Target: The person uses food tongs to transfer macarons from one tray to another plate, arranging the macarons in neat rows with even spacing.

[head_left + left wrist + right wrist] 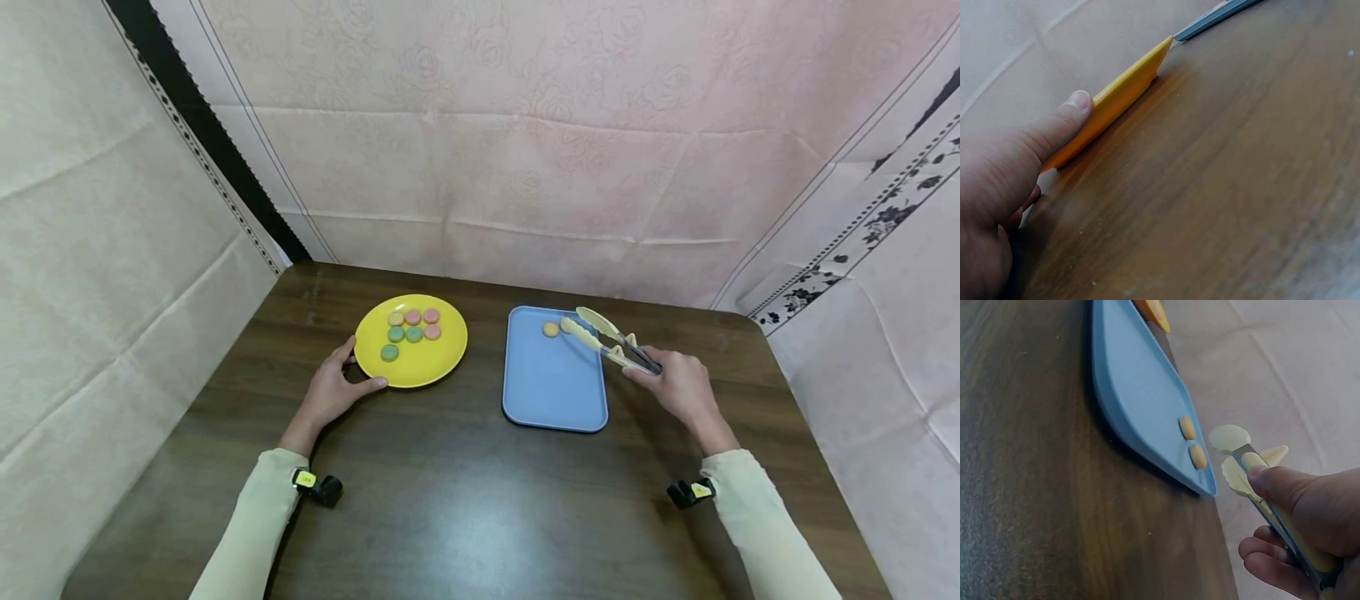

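Observation:
My left hand [333, 387] holds the near left rim of a yellow plate [442, 352]; the left wrist view shows the thumb [1075, 112] against its edge. On the plate lie several small round cookie-like pieces: green [396, 334], pink [431, 316] and one yellow [395, 318]. With my right hand [681, 387] I grip kitchen tongs [597, 322] with cream scalloped tips. Their tips are spread apart over the upper right of a blue tray [553, 387]. Two yellow round pieces [1187, 427] lie on that tray, close to the tips, with nothing between the tips.
Plate and tray stand side by side on a dark wooden table [420, 508], a strip of wood between them. Pale patterned cloth [480, 167] hangs behind the table's far edge and along both sides. Each wrist wears a small black camera [327, 491].

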A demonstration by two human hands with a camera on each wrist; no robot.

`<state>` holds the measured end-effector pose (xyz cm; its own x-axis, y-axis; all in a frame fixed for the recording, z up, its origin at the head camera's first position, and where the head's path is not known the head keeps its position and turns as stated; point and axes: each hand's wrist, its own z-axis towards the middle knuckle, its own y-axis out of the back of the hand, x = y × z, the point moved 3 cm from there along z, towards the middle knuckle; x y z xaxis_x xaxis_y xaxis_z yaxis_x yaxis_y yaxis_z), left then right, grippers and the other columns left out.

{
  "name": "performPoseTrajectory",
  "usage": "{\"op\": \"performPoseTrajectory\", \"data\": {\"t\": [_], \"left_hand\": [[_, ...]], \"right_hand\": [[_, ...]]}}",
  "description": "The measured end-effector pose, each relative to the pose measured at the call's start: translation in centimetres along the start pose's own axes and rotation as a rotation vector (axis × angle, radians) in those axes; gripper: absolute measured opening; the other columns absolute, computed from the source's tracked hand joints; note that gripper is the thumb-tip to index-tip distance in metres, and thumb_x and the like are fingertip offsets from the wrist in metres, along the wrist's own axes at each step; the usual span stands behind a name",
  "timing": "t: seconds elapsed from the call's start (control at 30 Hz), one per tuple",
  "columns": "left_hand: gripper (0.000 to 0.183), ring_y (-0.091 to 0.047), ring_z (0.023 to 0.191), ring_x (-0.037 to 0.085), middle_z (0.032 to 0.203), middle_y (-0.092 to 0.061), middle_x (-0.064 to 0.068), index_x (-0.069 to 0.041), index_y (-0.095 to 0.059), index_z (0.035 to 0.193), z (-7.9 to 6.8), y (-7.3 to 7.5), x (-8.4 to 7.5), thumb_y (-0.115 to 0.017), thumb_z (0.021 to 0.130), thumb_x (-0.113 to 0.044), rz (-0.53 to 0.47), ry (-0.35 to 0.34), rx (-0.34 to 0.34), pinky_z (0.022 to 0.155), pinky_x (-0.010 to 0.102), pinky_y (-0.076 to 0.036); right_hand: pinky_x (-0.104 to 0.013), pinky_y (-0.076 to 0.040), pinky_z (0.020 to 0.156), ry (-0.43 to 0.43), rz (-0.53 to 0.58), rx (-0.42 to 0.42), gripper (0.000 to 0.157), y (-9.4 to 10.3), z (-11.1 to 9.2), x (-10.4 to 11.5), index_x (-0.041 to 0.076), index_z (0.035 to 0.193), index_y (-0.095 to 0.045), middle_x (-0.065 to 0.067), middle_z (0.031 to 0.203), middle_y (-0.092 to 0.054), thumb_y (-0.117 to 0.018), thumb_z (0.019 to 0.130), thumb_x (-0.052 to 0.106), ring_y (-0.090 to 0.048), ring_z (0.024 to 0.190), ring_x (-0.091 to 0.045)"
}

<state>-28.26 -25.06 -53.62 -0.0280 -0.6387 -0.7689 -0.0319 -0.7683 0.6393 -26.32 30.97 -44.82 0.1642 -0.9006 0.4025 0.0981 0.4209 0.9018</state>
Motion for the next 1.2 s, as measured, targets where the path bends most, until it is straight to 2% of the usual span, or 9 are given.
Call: {"op": "performPoseTrajectory", "data": {"t": [0.2,0.47,0.97,1.2], "left_hand": [[0.124,-0.043,0.139,0.040,0.152,-0.045,0.025,-0.002,-0.017,0.163,0.0,0.0,0.0,-0.082,0.077,-0.064,0.000,-0.004,-0.006,0.115,0.060,-0.032],[0.118,-0.045,0.137,0.040,0.145,-0.052,0.026,0.001,-0.020,0.162,-0.1,-0.2,0.1,-0.083,0.080,-0.056,-0.011,-0.055,-0.029,0.114,0.060,-0.033],[0.118,-0.042,0.139,0.041,0.148,-0.048,0.026,0.000,-0.018,0.162,-0.1,-0.1,-0.1,-0.083,0.080,-0.056,-0.015,-0.050,-0.021,0.115,0.061,-0.032],[0.119,-0.043,0.138,0.040,0.147,-0.050,0.025,0.000,-0.019,0.162,-0.2,-0.1,0.0,-0.083,0.080,-0.058,-0.012,-0.042,-0.023,0.115,0.060,-0.033]], "right_hand": [[-0.033,-0.036,0.055,-0.002,-0.001,0.010,0.054,-0.5,0.0,-0.3,-0.003,0.129,-0.068,-0.007,0.079,-0.065,-0.074,0.095,0.039,-0.052,0.068,-0.024],[-0.033,-0.037,0.055,0.000,0.000,0.032,0.050,-1.1,0.2,-0.3,0.000,0.129,-0.069,-0.008,0.086,-0.069,-0.074,0.095,0.037,-0.052,0.069,-0.023],[-0.032,-0.035,0.052,-0.002,-0.025,0.064,0.048,-0.9,0.7,0.2,0.001,0.130,-0.069,-0.005,0.078,-0.062,-0.073,0.096,0.035,-0.048,0.064,-0.021],[-0.032,-0.035,0.052,0.001,-0.022,0.071,0.049,-0.9,0.6,0.1,0.001,0.132,-0.068,-0.006,0.080,-0.064,-0.072,0.097,0.036,-0.048,0.065,-0.021]]}}
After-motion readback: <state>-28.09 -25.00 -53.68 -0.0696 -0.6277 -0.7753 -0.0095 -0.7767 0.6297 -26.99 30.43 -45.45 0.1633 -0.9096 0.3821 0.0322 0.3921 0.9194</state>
